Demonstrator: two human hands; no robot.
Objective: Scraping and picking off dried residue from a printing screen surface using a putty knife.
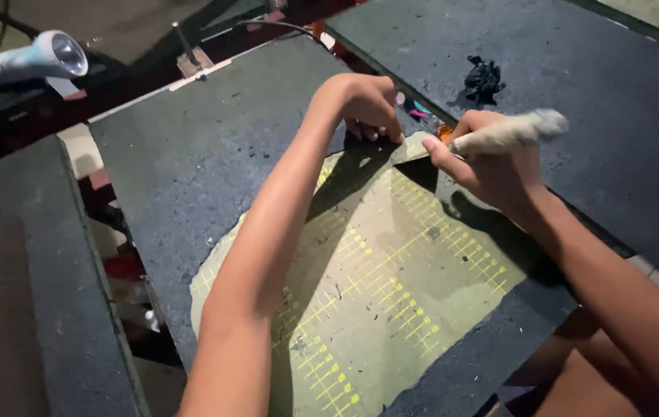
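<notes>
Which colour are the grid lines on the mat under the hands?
Yellow lines on the dull green mat, clearest in the head view.

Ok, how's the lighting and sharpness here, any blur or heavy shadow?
Head view: dim and grainy; the left hand and forearm throw a dark shadow across the green cutting mat; the pale tool in the right hand is motion-blurred; the flashlight lens glares.

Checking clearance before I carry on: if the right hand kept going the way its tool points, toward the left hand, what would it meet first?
Probably the left hand's fingers, pressed just beyond the tool tip held by the right hand; depth unclear.
</notes>
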